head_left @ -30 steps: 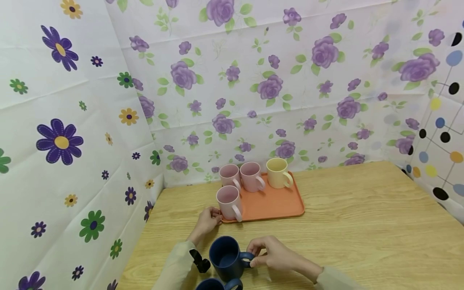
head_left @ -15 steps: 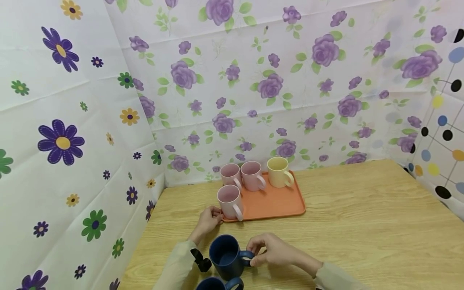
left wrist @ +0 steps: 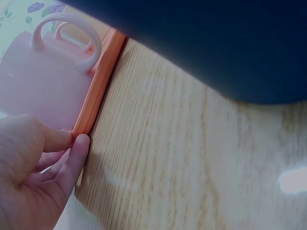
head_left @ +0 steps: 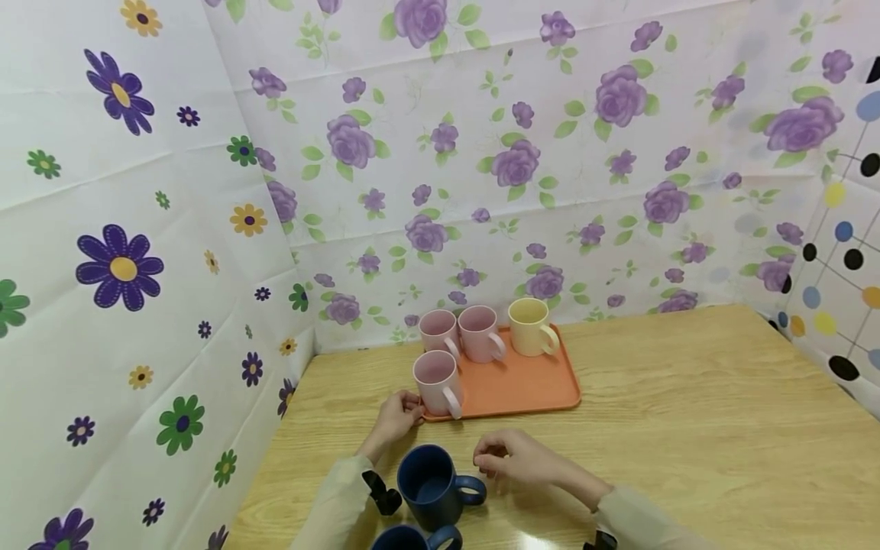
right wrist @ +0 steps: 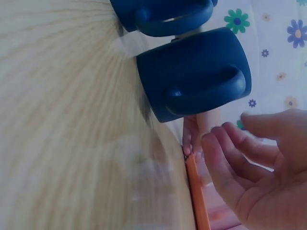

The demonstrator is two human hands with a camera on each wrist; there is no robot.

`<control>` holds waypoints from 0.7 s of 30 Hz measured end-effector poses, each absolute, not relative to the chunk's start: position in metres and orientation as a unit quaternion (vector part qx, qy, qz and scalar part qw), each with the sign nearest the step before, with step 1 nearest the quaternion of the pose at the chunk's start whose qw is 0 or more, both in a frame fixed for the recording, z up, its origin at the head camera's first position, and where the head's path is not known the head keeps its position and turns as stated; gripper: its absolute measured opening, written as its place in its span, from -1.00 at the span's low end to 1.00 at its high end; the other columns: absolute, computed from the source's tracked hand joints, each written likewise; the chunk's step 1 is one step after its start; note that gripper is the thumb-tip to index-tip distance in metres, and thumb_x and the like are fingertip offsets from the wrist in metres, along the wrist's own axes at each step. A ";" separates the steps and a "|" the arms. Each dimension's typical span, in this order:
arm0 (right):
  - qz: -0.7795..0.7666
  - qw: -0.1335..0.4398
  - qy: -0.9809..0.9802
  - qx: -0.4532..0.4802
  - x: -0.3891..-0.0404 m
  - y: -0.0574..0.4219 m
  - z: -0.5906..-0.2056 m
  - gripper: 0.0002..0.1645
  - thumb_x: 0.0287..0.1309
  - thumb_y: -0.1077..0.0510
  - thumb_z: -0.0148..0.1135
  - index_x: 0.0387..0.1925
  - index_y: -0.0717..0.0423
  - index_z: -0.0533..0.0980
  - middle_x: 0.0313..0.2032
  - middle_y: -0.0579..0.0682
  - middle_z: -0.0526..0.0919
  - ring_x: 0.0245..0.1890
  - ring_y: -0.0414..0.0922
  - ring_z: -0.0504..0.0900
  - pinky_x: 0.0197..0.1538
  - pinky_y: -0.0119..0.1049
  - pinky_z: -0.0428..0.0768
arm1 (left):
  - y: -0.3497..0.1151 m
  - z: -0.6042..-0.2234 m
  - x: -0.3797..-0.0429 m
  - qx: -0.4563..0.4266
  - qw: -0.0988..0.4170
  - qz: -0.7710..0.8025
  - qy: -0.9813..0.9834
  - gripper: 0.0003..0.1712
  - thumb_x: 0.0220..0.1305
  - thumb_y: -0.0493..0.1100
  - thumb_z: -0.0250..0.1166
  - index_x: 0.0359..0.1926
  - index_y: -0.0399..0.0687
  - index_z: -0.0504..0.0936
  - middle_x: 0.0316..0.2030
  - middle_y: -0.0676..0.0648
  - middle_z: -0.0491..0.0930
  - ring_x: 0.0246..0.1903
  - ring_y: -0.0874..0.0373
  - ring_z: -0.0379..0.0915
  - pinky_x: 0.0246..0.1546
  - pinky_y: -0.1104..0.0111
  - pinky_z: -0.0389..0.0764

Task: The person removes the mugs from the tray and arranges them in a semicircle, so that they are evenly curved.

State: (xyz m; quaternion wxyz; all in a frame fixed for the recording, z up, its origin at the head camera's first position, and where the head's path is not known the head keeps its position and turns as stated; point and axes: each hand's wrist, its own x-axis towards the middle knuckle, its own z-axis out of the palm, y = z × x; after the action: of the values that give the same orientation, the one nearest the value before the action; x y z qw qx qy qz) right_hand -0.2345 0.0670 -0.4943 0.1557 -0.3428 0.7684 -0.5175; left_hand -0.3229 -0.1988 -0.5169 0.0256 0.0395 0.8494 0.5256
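At the near left corner of an orange tray [head_left: 525,386], my left hand [head_left: 396,417] pinches the rim between thumb and fingers, plain in the left wrist view. My right hand [head_left: 517,456] is beside the handle of a dark blue mug [head_left: 428,504], its loosely bent fingers [right wrist: 218,155] apart from it and holding nothing. This mug stands upright on the table, handle to the right. A second blue mug [head_left: 397,541] is just nearer, partly cut off by the frame. On the tray's near left corner sits a pink mug [head_left: 435,391], close to my left fingers.
Behind that mug are two more pink mugs [head_left: 479,340], and a yellow mug [head_left: 528,336] occupies the tray's far right corner. The wooden table [head_left: 687,412] extends to the right. Flowered cloths [head_left: 440,183] hang behind and at the left.
My right hand has let go of the blue mug's handle and moved slightly up and right from it. The mugs stay put, and my left hand keeps its grip on the tray.
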 end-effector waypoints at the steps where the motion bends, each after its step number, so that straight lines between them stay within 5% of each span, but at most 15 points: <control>1: -0.517 0.152 0.770 -0.341 -0.236 0.067 -0.494 -0.74 0.34 0.10 0.14 -0.24 0.25 0.60 -0.39 0.14 0.67 -0.43 -0.22 0.62 -0.37 -0.41 0.62 | -0.198 -0.517 -0.323 0.037 0.028 0.527 0.848 -0.78 0.24 -0.46 0.20 -0.10 -0.53 0.47 -0.29 -0.30 0.56 -0.42 0.16 0.52 -0.38 0.39 0.68; 13: -0.525 0.146 0.780 -0.308 -0.255 0.058 -0.494 -0.77 0.34 0.18 0.12 -0.21 0.29 0.59 -0.38 0.11 0.66 -0.41 -0.21 0.58 -0.35 -0.46 0.55 | -0.199 -0.520 -0.325 0.039 0.034 0.522 0.852 -0.78 0.26 -0.46 0.19 -0.08 -0.50 0.47 -0.27 -0.27 0.56 -0.45 0.20 0.51 -0.35 0.39 0.68; 21: -0.527 0.057 0.807 -0.260 -0.268 0.046 -0.499 -0.84 0.30 0.23 0.16 -0.19 0.26 0.57 -0.30 0.16 0.67 -0.33 -0.13 0.59 -0.29 -0.45 0.53 | -0.200 -0.520 -0.326 0.039 0.038 0.528 0.848 -0.77 0.26 -0.46 0.19 -0.07 -0.50 0.47 -0.23 -0.29 0.55 -0.42 0.18 0.51 -0.35 0.40 0.68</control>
State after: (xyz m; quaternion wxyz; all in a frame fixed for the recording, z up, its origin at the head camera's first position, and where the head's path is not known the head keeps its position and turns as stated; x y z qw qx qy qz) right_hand -0.2684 0.0462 -0.4989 0.0574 -0.2599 0.8071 -0.5270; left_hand -0.3258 -0.2003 -0.5195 0.0377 0.0389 0.8475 0.5280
